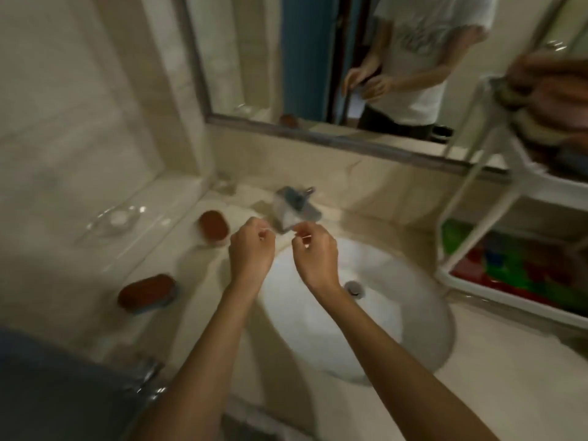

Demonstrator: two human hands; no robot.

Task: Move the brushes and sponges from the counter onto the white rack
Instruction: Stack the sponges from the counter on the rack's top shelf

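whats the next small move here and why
Probably reach the left hand to the brown brush just left of it. That brush and a second brush lie on the counter left of the sink. The white rack stands to the right, and the left hand visibly holds no brush.

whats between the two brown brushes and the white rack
In the head view, the round sink lies between the brushes and the rack, with the faucet at its back edge and the left hand and right hand above its far rim.
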